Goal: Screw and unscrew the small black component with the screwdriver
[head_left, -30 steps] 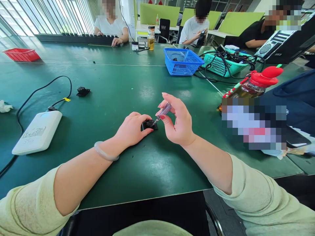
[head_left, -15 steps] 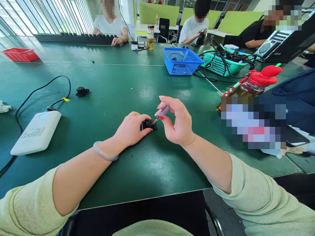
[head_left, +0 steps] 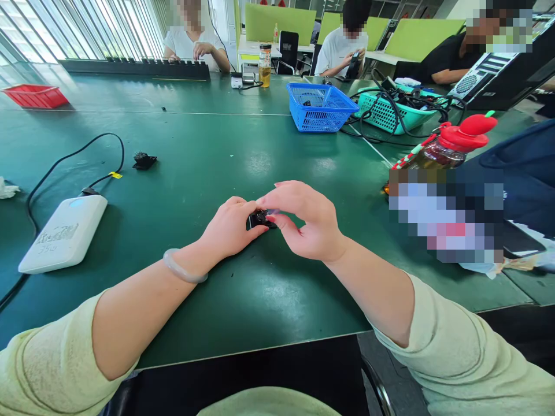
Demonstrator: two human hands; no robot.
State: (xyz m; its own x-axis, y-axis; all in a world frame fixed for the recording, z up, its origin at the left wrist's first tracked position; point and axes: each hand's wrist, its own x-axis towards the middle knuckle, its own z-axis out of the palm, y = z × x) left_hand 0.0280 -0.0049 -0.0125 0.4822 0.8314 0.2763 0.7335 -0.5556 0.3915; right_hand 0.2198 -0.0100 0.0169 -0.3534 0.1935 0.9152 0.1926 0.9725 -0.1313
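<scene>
A small black part point(head_left: 259, 218) lies on the green table point(head_left: 269, 306) in front of me, with fine dark pieces on top. My left hand point(head_left: 229, 227) grips it from the left between thumb and fingers. From the right, my right hand point(head_left: 310, 222) reaches over the same part, its thumb and forefinger closed on a small clear purplish tool point(head_left: 273, 212). Most of that tool is hidden by the fingers, and its tip cannot be made out.
A white power bank point(head_left: 65, 234) with a black cable is at left, near a small black piece point(head_left: 144, 161). Blue point(head_left: 323, 110) and green baskets point(head_left: 394, 112) stand farther back. A red-lidded bottle point(head_left: 463, 136) is at right. People sit across the table.
My right hand has lowered and shifted left, tilting the purplish tool down toward the black part. My left hand has stayed put. Across the table, a person's hand has lifted.
</scene>
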